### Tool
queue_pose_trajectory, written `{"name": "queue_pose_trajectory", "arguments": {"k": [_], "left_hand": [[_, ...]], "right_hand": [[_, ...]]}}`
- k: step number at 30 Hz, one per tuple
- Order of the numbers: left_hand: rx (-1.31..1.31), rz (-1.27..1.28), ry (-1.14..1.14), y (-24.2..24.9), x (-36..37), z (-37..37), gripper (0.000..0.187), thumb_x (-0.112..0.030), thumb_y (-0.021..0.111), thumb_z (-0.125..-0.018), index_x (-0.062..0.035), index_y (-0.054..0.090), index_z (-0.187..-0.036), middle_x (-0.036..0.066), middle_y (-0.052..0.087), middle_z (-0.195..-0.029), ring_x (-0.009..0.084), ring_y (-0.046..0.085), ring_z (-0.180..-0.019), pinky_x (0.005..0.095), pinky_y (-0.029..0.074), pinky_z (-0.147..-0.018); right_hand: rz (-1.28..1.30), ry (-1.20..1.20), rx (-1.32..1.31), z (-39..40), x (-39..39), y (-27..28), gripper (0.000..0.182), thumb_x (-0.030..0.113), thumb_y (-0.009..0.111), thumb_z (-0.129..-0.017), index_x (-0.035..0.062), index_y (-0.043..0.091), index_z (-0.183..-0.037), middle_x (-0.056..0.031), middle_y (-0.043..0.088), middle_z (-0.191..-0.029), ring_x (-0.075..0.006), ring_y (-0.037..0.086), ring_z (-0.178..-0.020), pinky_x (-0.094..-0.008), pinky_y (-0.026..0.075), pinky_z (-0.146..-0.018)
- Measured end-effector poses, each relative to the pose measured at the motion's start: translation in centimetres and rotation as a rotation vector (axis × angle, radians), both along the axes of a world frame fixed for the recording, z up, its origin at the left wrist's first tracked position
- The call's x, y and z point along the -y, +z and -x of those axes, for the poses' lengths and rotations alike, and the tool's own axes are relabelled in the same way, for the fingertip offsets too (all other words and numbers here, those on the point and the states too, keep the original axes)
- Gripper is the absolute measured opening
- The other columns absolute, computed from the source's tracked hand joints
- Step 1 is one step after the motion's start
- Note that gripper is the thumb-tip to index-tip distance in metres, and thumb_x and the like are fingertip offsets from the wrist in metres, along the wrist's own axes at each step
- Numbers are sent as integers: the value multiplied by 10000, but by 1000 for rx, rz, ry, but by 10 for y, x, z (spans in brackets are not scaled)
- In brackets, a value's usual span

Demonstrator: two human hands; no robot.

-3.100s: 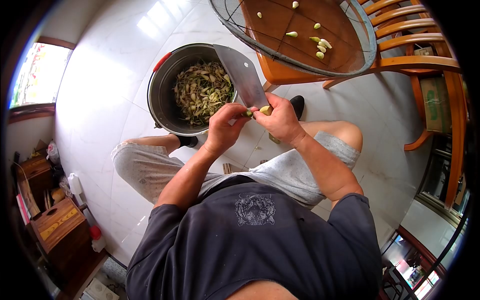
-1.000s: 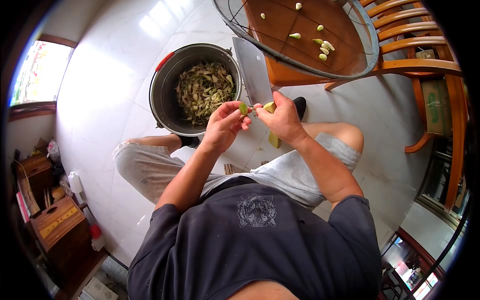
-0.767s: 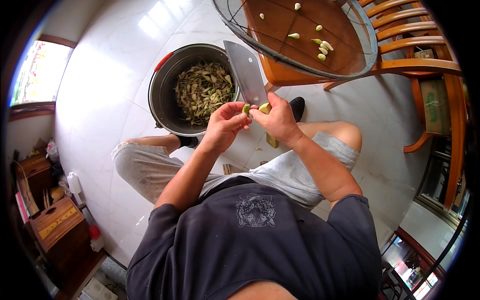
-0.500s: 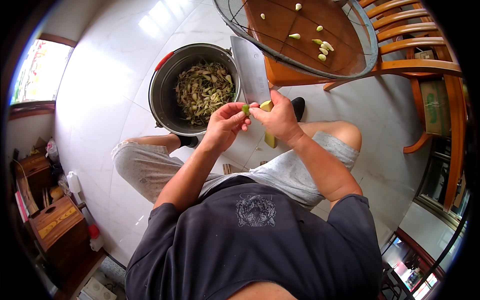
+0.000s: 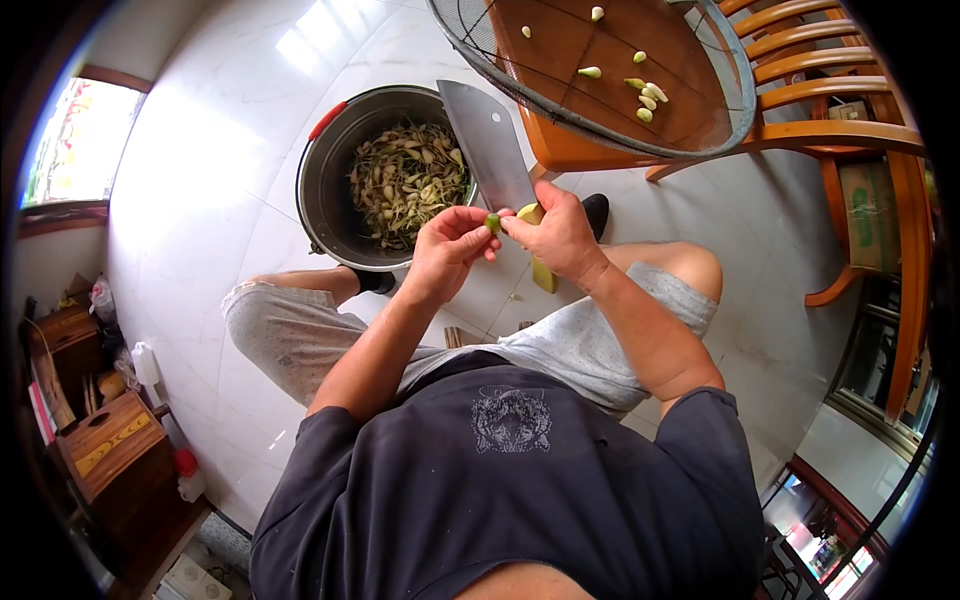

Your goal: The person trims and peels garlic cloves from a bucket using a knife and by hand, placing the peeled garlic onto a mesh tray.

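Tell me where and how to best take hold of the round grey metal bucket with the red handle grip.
Probably the red handle grip, coming from the far left. The handle lies folded against the bucket's rim, so fingers could hook under it and swing it up, away from the broad steel cleaver blade crossing the right rim.

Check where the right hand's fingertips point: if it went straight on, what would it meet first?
Likely the small green piece pinched in the left hand, just ahead of the fingertips of the right hand; whether they touch is unclear.
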State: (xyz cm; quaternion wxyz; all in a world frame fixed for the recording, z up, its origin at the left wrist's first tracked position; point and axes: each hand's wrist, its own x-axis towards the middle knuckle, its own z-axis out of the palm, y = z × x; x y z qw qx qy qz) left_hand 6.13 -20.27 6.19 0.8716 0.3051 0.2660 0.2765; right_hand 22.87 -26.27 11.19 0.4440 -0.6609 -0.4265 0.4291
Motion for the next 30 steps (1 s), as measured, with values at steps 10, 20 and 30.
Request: {"name": "queue_pose_trajectory", "arguments": {"k": [10,20,30], "left_hand": [[-11,-54,-21,-3,3,-1,151,10,574,-881,28,585,-1030,129,644,-956,184,620,-773,286,521,-673],[-15,-34,-3,-6,1,-1,164,6,578,-881,31,586,-1042,132,643,-968,183,619,-783,290,522,-685],[29,-93,-9,-8,3,-1,172,19,576,-876,30,583,-1048,132,642,-958,192,621,-780,300,524,-681]], "right_hand": [[-63,-18,65,1,0,-7,192,112,640,-777,-12,578,-911,-127,606,-674,-179,574,-592,-317,472,-597],[16,-6,123,1,1,6,202,145,643,-773,-16,544,-844,-147,600,-665,-208,587,-607,-337,474,-608],[-52,-61,134,3,0,-9,195,124,643,-770,-10,502,-788,-160,562,-624,-255,550,-550,-369,456,-560]]}}
